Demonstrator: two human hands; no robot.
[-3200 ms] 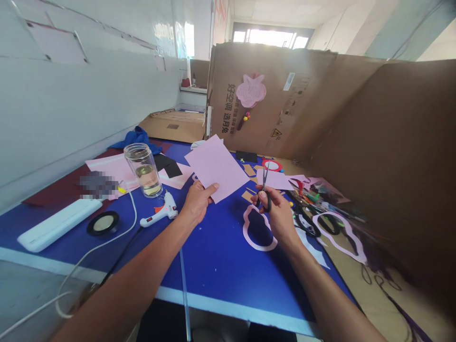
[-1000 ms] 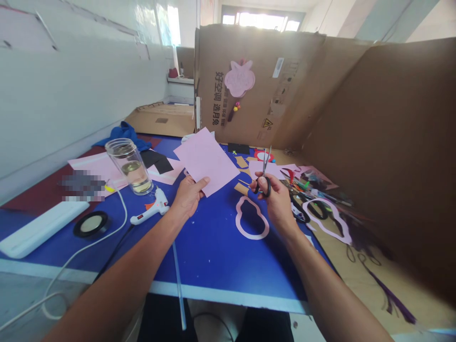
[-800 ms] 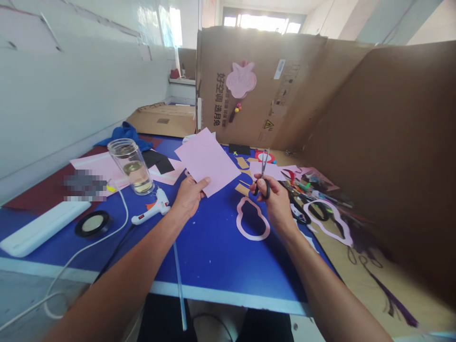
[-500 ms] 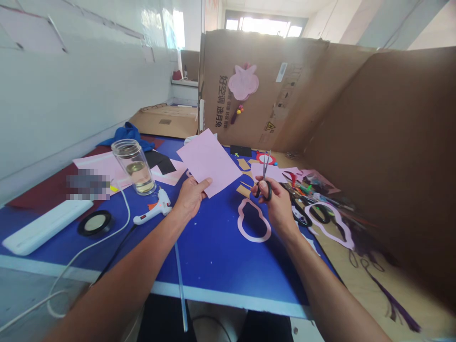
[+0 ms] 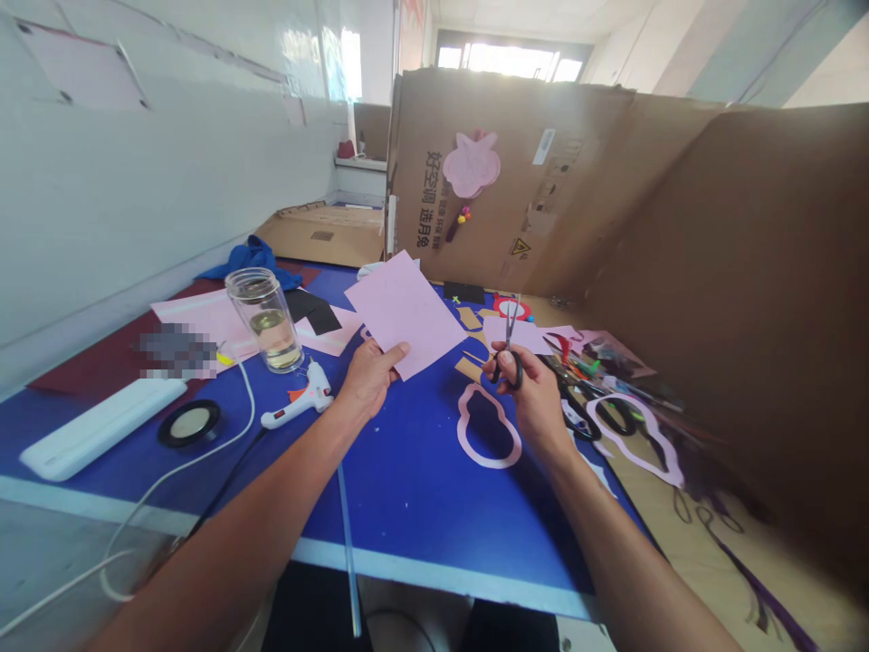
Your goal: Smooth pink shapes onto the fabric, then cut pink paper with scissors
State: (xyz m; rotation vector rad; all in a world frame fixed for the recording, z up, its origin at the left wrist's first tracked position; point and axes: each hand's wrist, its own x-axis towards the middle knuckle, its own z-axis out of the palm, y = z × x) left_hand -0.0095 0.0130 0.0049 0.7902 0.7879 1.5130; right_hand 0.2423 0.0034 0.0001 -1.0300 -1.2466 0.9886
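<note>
- A pink gourd-shaped outline (image 5: 464, 441) is lying flat on the blue surface (image 5: 407, 498), at 8 o'clock from the right hand.
- The right hand (image 5: 536, 403) is gripping the black handles of the scissors (image 5: 509, 349), with the blades pointing to 12 o'clock.
- The left hand (image 5: 367, 385) is pinching the near corner of a pink sheet (image 5: 404, 312), whose long axis is running toward 11 o'clock.
- A white glue gun (image 5: 299, 407) is lying at 9 o'clock from the left hand.
- A glass jar (image 5: 268, 319) is standing upright at 10 o'clock, holding some yellowish liquid.
</note>
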